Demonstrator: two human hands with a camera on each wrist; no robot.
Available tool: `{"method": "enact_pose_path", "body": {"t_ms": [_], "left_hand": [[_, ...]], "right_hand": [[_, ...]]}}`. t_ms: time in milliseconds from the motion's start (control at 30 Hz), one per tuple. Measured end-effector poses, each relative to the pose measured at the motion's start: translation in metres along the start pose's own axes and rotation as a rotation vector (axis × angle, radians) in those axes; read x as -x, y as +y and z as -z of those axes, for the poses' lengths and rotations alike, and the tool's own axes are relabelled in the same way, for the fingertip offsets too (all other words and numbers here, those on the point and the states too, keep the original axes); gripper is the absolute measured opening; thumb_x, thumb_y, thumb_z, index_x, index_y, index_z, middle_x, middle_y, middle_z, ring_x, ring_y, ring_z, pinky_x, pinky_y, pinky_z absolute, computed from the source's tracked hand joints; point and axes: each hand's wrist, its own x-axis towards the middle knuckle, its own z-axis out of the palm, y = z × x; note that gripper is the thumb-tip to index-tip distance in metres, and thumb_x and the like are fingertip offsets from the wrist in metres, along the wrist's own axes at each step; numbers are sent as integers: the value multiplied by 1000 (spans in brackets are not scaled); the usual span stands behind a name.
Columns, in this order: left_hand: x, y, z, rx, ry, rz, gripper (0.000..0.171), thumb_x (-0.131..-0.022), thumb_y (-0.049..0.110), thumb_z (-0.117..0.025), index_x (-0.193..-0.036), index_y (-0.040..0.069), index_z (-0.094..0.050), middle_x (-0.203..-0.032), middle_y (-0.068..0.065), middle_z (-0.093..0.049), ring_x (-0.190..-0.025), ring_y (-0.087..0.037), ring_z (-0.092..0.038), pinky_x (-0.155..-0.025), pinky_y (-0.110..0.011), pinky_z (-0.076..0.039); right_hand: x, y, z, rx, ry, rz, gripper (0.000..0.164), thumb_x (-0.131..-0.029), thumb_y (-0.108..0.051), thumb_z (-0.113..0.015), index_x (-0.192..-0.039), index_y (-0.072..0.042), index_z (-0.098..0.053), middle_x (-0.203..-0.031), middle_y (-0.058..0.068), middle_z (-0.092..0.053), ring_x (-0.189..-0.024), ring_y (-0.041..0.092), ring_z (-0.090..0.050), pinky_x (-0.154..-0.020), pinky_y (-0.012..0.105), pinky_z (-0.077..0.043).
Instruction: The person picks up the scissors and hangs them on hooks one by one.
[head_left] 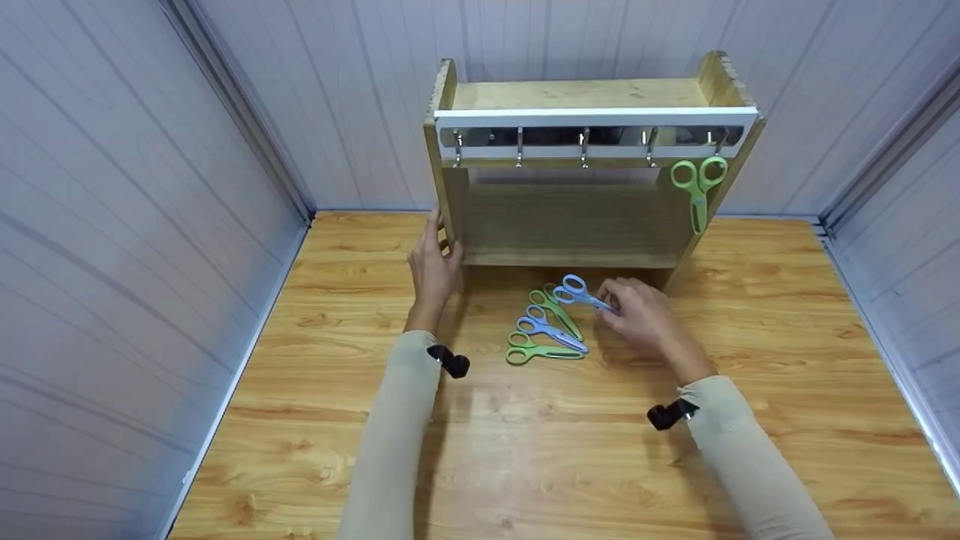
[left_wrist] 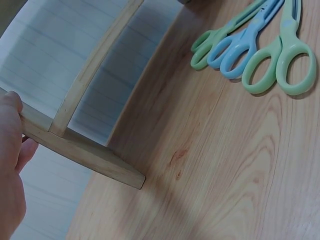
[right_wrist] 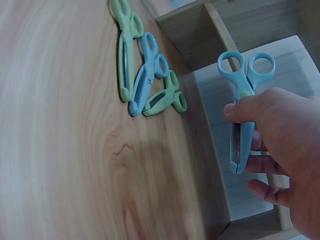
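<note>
My right hand (head_left: 641, 311) pinches a pair of blue scissors (right_wrist: 243, 95) by the blades, thumb on one side and fingers on the other, with the handle loops pointing away. My left hand (head_left: 436, 262) grips the left side panel (left_wrist: 82, 150) of a wooden rack (head_left: 570, 225). On the table, between the hands, lie a green pair of scissors (head_left: 556, 311), a blue pair (head_left: 551, 330) and another green pair (head_left: 544, 350), fanned out with their loops toward the left. Another green pair of scissors (head_left: 699, 196) hangs from the rack's rightmost hook.
Across the rack's front runs a white strip (head_left: 555, 118) with several metal hooks (head_left: 584, 146); all but the rightmost carry nothing. The rack stands at the back of the wood-grain table (head_left: 525, 457), near the panelled rear wall (head_left: 360, 105). Side walls close off left and right.
</note>
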Motion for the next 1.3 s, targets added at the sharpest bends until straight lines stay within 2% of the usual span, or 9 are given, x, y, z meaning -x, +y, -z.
{"method": "enact_pose_path", "body": {"t_ms": [267,500,767,1300], "left_hand": [[0,-1,-1,9,-5,5,67,-102,-3,-71,-166,6,-51,-151,-28,-69,-138,-44,-74,-102,-48,-71],[0,-3,-1,20,4,-10,66,-102,-3,-71,-166,4,-52,-147,-29,-71,-137,-44,-74,-102,-48,-71],[0,-1,-1,-6,-10,-11,66,-104,-1,-71,-166,5,-51,-149,-29,-70,-137,-45,-74,-102,-49,-71],[0,-2,-1,12,-2,-3,64,-103,-1,-72,-164,4,-53,-149,-29,-70,-138,-44,-74,-103,-47,-71]], "right_hand": [[-1,-3,8,-8,33,-8,16,-99,-13,-82,-111,-5,-76,-92,13,-72,-84,29,-65,-69,42,-51],[-3,-4,16,-22,49,-21,18,-99,-14,-81,-113,-3,-75,-95,15,-74,-86,34,-69,-72,50,-55],[-6,-7,28,-72,92,-43,17,-99,-17,-83,-109,-5,-75,-88,12,-72,-78,30,-64,-68,37,-44],[-9,-7,49,-94,133,-21,17,-101,-13,-83,-109,-1,-73,-89,16,-70,-79,30,-62,-71,36,-43]]}}
